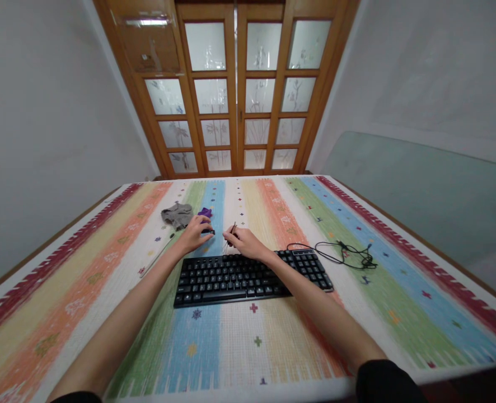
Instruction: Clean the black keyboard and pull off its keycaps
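A black keyboard (248,277) lies on the striped cloth, its black cable (344,253) coiled to the right. My left hand (195,232) rests just beyond the keyboard's far left edge, fingers curled on a small dark object (209,231). My right hand (242,240) is beside it, pinching a thin dark tool (232,230) that points up. The two hands are close together. A purple item (205,212) and a grey cloth (176,215) sit just beyond my left hand.
A thin stick-like tool (158,256) lies on the cloth left of my left arm. The table (420,268) carries a multicoloured striped cover. Wooden doors with frosted glass panes (239,95) stand behind it; a glass sheet (424,184) leans at right.
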`<state>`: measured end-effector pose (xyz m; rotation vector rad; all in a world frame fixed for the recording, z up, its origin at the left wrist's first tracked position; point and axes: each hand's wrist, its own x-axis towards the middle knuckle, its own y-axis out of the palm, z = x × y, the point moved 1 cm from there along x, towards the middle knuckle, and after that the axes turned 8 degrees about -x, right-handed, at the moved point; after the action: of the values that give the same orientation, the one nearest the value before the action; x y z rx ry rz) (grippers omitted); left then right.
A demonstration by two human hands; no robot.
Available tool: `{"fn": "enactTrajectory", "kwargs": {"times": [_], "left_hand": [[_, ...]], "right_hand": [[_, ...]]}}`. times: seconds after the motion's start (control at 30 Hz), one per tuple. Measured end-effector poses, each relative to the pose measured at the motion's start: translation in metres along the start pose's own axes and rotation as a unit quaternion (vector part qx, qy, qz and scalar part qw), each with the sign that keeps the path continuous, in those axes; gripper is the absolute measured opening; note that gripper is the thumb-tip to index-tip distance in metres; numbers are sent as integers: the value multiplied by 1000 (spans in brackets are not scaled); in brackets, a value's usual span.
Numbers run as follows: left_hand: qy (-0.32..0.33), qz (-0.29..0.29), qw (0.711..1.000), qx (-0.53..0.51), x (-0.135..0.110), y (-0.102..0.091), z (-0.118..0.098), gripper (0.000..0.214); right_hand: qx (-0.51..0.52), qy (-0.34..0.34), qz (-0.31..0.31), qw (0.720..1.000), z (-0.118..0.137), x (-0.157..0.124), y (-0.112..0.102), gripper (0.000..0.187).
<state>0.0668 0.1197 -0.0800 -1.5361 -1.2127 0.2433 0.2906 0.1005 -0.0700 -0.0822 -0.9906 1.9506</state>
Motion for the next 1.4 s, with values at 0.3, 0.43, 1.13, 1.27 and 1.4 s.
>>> {"fn": "enactTrajectory", "kwargs": {"times": [0.3, 0.43, 1.13, 1.27, 1.4], "left_hand": [[-13, 30, 998, 47, 19, 21, 29, 11], [-20, 33, 998, 49, 18, 24, 34, 13], [-27, 41, 997, 65, 11, 27, 41, 24], [-34, 42, 997, 59, 9, 22, 39, 26], [-33, 32, 997, 61, 2, 14, 37, 26]], "right_hand": [[22, -13, 15, 1000, 9, -17, -13, 48], [16, -18, 26, 999, 11, -20, -11, 43], [-7, 39, -1, 999, 4, -17, 13, 46], [-122, -88, 31, 988, 19, -17, 18, 38], [-162, -83, 40, 983, 16, -5, 20, 37]]}}
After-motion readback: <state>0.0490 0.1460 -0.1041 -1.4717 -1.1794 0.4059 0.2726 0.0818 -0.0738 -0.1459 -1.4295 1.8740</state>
